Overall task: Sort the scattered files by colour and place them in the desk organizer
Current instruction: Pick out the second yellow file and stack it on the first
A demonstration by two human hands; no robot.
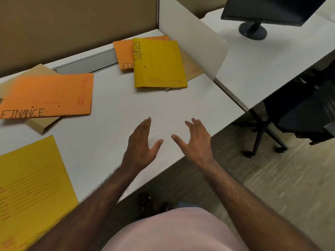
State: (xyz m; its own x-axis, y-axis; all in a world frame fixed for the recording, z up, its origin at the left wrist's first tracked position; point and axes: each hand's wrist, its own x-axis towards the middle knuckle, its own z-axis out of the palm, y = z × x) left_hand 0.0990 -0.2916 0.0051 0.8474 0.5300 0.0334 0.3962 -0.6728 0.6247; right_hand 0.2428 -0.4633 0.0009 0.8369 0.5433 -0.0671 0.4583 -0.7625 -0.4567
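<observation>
Both hands, left [143, 142] and right [196, 140], empty, spread; SPORTS file [159, 64] well beyond.

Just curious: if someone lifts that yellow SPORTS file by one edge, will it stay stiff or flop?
The yellow SPORTS file looks like thin card lying flat, so it would probably sag somewhat. It seems light. Resting on the brown file, it may slide when pushed.

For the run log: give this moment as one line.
left hand: open, empty | right hand: open, empty | files: scattered on desk | organizer: not in view
</observation>
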